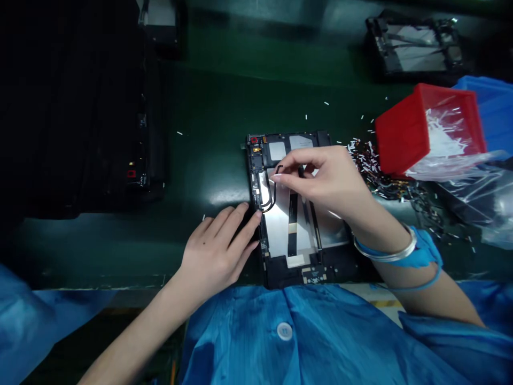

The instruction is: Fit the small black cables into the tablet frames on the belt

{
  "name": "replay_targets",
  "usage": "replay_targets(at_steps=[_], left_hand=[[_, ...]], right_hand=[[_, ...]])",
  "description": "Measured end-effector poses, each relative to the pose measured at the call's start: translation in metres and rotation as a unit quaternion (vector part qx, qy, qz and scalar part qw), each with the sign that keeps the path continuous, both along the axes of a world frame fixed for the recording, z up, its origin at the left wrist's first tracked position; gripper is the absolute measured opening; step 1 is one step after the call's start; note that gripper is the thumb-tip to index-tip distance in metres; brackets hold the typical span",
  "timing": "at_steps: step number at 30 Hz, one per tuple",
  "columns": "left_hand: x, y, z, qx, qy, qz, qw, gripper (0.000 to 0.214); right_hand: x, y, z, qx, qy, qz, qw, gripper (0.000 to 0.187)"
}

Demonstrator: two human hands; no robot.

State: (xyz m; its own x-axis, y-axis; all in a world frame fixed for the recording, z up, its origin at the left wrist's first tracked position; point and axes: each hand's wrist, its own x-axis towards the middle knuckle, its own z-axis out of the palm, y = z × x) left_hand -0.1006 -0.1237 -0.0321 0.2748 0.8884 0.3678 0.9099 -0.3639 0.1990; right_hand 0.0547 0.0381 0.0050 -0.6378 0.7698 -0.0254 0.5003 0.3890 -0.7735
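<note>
An opened tablet (276, 230) lies face down on the green bench, its silver inner plate, ribbon cables and circuit board showing. Over its upper part, my right hand (328, 179) pinches a thin black cable (274, 195) between thumb and index finger. The cable loops down to the board along the tablet's left edge. There my left hand (218, 251) rests with fingers stretched out, the index fingertip by the lower end of the loop. Whether that fingertip presses on the cable or just on the frame, I cannot tell.
To the right stand a red bin (401, 133) with small white pieces in a plastic bag, and a blue bin (489, 107). A pile of thin cables (368, 166) lies beside them. Dark stacked units (80, 117) fill the left; another opened device (417, 48) sits back right.
</note>
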Motion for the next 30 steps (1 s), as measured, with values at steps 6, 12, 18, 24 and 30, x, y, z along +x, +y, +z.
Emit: replay_targets(at_steps=[6, 12, 18, 24, 30], left_hand=[[-0.001, 0.002, 0.002, -0.009, -0.007, -0.013, 1.000, 0.037], [-0.004, 0.000, -0.001, 0.008, 0.028, -0.003, 1.000, 0.037], [-0.003, 0.003, 0.005, 0.002, 0.053, -0.017, 0.998, 0.037], [0.001, 0.016, 0.011, -0.027, 0.073, -0.054, 0.995, 0.044], [-0.001, 0.019, 0.007, -0.044, 0.069, -0.077, 0.994, 0.047]], right_hand=[[-0.005, 0.016, -0.002, -0.050, -0.011, 0.028, 0.998, 0.010], [-0.008, 0.019, 0.001, -0.079, -0.027, 0.040, 0.996, 0.013], [-0.009, 0.020, 0.001, -0.076, -0.031, 0.043, 0.996, 0.015], [-0.009, 0.019, -0.002, -0.059, -0.033, 0.042, 0.997, 0.014], [-0.010, 0.019, -0.004, -0.048, -0.047, 0.033, 0.997, 0.013]])
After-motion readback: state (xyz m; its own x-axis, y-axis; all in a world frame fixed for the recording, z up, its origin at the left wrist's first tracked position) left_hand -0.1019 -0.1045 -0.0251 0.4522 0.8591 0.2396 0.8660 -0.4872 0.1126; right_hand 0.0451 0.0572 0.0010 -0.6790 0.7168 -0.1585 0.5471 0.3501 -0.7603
